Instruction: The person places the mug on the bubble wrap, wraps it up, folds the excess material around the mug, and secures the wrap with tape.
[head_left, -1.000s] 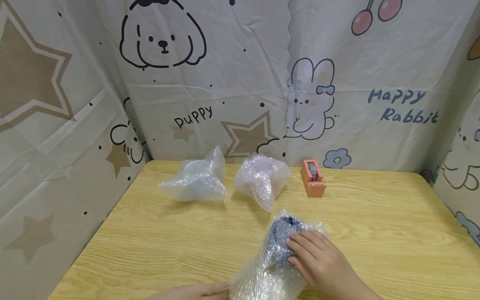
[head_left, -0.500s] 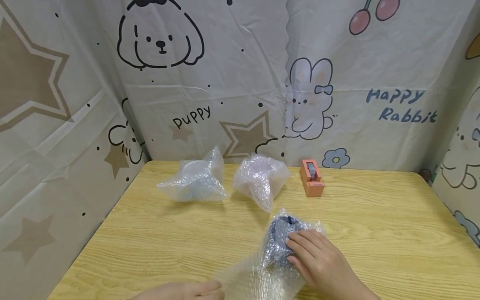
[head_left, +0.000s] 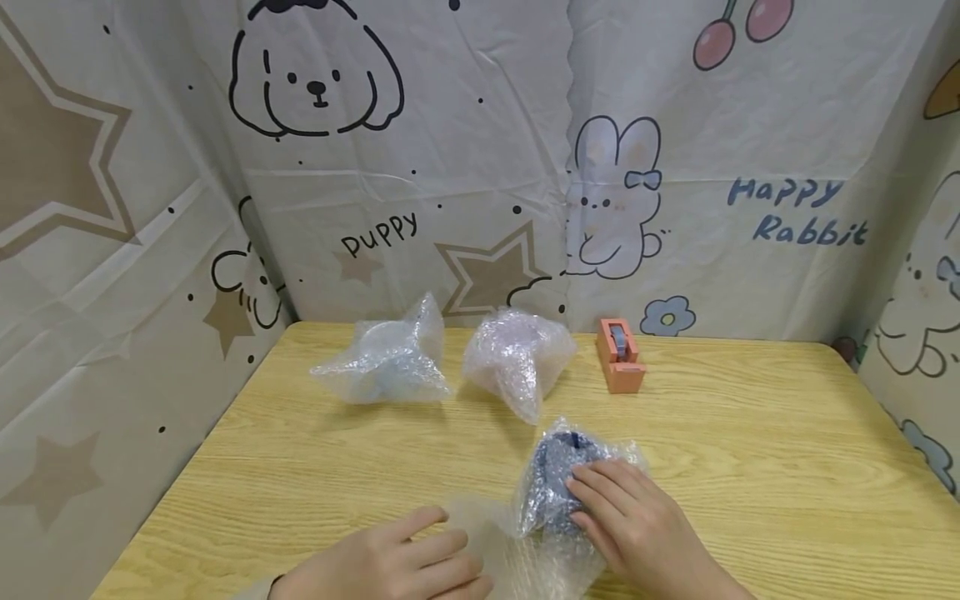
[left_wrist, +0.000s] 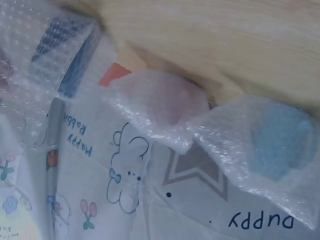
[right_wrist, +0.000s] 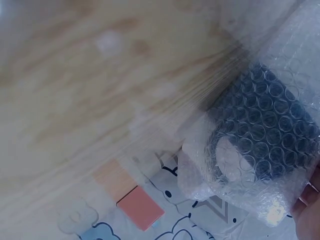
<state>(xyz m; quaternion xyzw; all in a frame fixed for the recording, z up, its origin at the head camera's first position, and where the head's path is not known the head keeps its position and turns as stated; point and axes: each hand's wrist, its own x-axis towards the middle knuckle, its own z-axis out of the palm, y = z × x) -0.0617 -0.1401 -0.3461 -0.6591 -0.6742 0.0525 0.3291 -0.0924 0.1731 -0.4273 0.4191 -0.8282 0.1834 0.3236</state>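
A dark blue object wrapped in bubble wrap lies near the table's front, right of centre. From its right side my right hand holds it, fingers over the top and thumb on the near side; a few fingers show at the right wrist view's edge. A loose length of bubble wrap trails from it towards me. Beside that sheet, on its left, is my left hand, its fingers apart and loosely bent, with nothing seen between them. What the blue object is, the wrap hides.
Towards the back of the wooden table stand two more bubble-wrapped bundles, one light blue and one pinkish. An orange tape dispenser stands to their right. A printed cloth hangs behind the table and at its sides.
My left hand drew the loose bubble wrap out to the left, then let go of its edge and rose rightwards beside it. The right hand has stayed on the wrapped blue object.
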